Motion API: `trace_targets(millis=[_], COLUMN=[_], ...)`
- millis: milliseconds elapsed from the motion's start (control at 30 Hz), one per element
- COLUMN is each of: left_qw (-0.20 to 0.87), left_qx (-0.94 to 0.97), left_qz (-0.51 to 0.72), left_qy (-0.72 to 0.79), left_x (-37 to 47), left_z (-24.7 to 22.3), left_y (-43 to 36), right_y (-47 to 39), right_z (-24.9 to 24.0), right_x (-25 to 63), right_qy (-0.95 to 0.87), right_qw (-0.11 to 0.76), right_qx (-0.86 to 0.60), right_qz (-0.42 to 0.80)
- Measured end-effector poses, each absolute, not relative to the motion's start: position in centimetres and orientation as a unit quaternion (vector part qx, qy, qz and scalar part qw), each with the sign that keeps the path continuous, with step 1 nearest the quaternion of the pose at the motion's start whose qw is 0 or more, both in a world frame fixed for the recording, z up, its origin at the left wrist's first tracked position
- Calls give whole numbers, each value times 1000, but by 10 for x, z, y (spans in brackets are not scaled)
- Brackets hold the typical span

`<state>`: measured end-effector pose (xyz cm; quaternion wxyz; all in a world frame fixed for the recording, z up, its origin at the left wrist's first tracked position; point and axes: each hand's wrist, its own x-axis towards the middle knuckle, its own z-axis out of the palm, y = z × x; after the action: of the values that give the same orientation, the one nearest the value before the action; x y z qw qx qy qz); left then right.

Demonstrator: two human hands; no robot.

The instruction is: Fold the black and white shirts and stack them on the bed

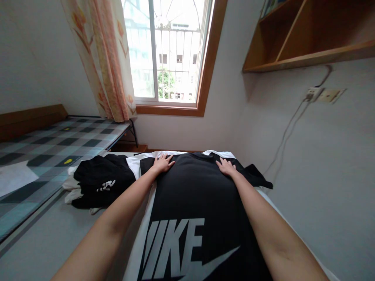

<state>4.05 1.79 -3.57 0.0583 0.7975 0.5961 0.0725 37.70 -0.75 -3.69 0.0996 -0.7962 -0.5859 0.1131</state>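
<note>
A black T-shirt (pixel 196 191) with large grey lettering and a swoosh lies spread out in front of me, its collar at the far end. My left hand (pixel 163 164) rests flat on its left shoulder, fingers spread. On the right shoulder lies my right hand (pixel 226 167), also flat with fingers apart. The right sleeve (pixel 258 176) sticks out toward the wall. White cloth (pixel 146 218) shows under the shirt along its edges. Left of the shirt sits a bunched black garment (pixel 102 181) with a small white print, close to my left forearm.
A bed with a checked mattress (pixel 79 134) stands at the left, with a white paper (pixel 17 177) on it. A patterned curtain (pixel 107 58) hangs beside the barred window (pixel 175 66). A wooden shelf (pixel 310 56) and a socket (pixel 316 94) with hanging cables are on the right wall.
</note>
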Motion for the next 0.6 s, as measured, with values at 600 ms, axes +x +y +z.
trace_targets(millis=[600], left_qw=[50], left_qx=[721], left_qz=[145], left_qy=[676], left_x=[41], left_z=[-28], left_y=[47], right_y=[22], right_z=[-32], right_x=[407], right_qy=[-598], right_qw=[170], right_qx=[-775], right_qz=[113])
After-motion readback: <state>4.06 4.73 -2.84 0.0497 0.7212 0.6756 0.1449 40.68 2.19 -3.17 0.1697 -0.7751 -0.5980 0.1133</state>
